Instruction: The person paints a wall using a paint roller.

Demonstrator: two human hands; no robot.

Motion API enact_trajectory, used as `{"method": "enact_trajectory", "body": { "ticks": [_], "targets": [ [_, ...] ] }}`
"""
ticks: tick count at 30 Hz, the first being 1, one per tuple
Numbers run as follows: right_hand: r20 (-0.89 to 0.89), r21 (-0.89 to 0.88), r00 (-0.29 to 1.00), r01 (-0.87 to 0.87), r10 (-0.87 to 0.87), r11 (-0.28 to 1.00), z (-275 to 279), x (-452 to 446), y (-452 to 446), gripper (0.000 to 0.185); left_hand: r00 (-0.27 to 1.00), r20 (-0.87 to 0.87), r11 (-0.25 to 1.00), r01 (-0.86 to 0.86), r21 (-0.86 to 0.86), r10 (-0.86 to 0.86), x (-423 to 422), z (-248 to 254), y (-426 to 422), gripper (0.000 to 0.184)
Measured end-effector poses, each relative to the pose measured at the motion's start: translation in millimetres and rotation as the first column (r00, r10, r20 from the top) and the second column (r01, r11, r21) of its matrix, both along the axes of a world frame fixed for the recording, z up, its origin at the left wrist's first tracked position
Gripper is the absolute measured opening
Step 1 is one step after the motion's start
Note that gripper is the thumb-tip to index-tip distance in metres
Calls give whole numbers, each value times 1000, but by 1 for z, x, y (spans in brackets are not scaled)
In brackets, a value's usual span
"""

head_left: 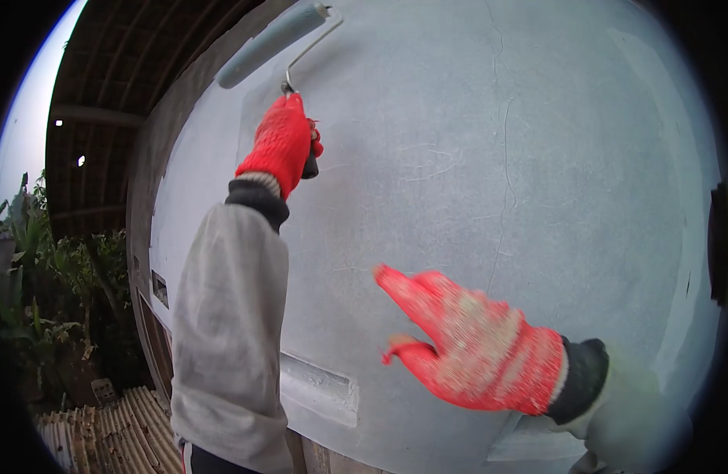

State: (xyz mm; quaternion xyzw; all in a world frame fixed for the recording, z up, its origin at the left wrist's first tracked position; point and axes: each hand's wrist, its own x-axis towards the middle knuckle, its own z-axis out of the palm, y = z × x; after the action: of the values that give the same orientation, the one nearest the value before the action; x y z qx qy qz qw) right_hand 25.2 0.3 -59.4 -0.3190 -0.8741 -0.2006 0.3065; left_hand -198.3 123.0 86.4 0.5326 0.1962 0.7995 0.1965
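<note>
High at the upper left, my left hand (283, 142), in a red glove, is wrapped round the handle of a paint roller (273, 43). The roller's pale blue-grey sleeve is tilted, close to the painted wall (395, 158); whether it touches the wall I cannot tell. My right hand (474, 344), in a red glove with pale, worn or stained patches, is at the lower right in front of the wall. Its thumb and fingers are apart and nothing is between them. Slight motion blur softens that glove.
A recessed slot (320, 387) is low in the wall, and a thin crack runs down its middle. Dark roof beams (99, 117) stand at the upper left. Below them are green plants (32, 276) and a corrugated sheet (103, 434). A dark object (719, 245) is at the right edge.
</note>
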Motion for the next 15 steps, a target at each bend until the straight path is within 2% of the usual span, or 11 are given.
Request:
{"method": "enact_trajectory", "body": {
  "ticks": [2, 5, 7, 8, 9, 11, 12, 13, 15],
  "targets": [
    [4, -17, 999, 42, -42, 999, -6, 17, -4, 58, 996, -79, 998, -49, -30, 46, -2, 23, 10, 27],
    [-30, -96, 992, 123, -126, 988, -11, 37, -11, 55, 993, -119, 1000, 26, 9, -25, -9, 48, 33, 28],
    [-38, -179, 984, 162, -171, 970, -12, 48, -21, 52, 968, -12, 966, 249, -74, -251, -16, 55, 41, 28],
    [-7, -187, 973, 225, -230, 956, -12, 50, -28, 52, 983, -63, 981, 167, -102, -174, -18, 50, 37, 26],
    [-6, -191, 975, 218, -224, 957, -13, 54, -36, 52, 984, -63, 981, 161, -107, -168, -22, 39, 33, 26],
    [18, -222, 970, 239, -241, 945, -24, 67, -45, 50, 991, -135, 988, -5, -151, -16, -25, 16, 18, 25],
    [-167, -50, 986, 1, -10, 999, -48, 83, -32, 55, 996, -89, 986, -6, -168, -9, -26, 13, 14, 24],
    [-169, -57, 986, -2, -7, 998, -51, 87, -32, 55, 996, -91, 985, -9, -175, -7, -27, 17, 19, 24],
    [-138, -213, 986, 63, -94, 975, -54, 93, -34, 63, 969, -213, 985, -147, -87, 125, -31, 51, 34, 24]
  ]
}}
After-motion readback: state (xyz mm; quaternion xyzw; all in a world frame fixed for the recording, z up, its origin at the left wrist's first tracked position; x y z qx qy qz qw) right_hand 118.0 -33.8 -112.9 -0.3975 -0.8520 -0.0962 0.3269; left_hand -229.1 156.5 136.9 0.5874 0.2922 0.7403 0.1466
